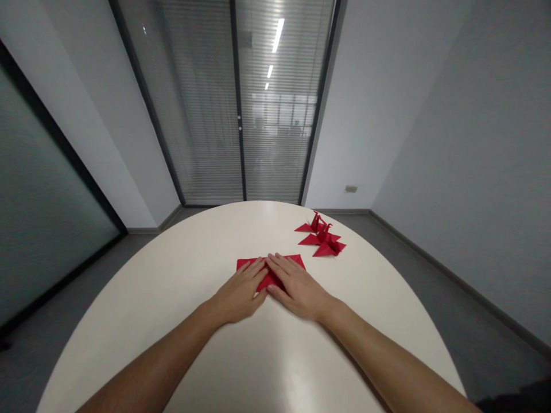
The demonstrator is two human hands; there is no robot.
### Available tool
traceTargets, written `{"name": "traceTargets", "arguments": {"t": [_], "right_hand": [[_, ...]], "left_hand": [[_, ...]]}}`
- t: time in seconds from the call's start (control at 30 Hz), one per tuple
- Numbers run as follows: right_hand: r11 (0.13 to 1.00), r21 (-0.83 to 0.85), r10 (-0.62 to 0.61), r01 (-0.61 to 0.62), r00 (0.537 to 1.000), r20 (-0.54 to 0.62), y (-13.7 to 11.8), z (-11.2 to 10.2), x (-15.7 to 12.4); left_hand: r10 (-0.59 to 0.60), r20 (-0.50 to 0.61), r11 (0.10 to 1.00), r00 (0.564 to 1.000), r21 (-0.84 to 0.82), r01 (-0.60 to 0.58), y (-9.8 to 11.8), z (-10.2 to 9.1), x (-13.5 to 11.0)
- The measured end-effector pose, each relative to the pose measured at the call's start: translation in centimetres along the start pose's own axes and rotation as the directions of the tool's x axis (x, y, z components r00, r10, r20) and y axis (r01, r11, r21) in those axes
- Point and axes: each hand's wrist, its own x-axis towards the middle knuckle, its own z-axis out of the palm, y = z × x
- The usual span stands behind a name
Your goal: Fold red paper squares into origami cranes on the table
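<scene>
We lay our left hand (pixel 241 293) and right hand (pixel 300 291) flat and open, side by side with thumbs close together, on a folded red paper (pixel 272 279) on the tabletop (pixel 172 275); they cover much of it, so we cannot make out all its creases. Beyond our right hand, three red paper cranes (pixel 322 237) overlap, the rear ones partly hidden

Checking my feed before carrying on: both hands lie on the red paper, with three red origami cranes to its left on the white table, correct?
No: the three red origami cranes are to the right of the red paper, as the head view shows; the rest holds.
</scene>
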Motion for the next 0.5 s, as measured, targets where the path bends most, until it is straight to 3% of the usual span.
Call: {"name": "traceTargets", "arguments": {"t": [0.1,0.2,0.5], "right_hand": [[0.997,0.039,0.059,-0.065,0.989,0.133,0.4,0.9,-0.1],[0.992,0.033,0.116,-0.126,0.971,0.207,0.8,0.8,-0.1],[0.985,-0.03,0.174,-0.172,0.948,0.266,1.3,-0.1,-0.4]], "left_hand": [[0.02,-0.003,1.0,1.0,0.023,-0.02,-0.3,0.5,0.1],[-0.074,-0.005,0.993,0.997,0.091,0.074,-0.6,1.1,0.2],[-0.289,0.018,0.933,0.957,0.228,0.277,0.5,1.0,0.3]]}}
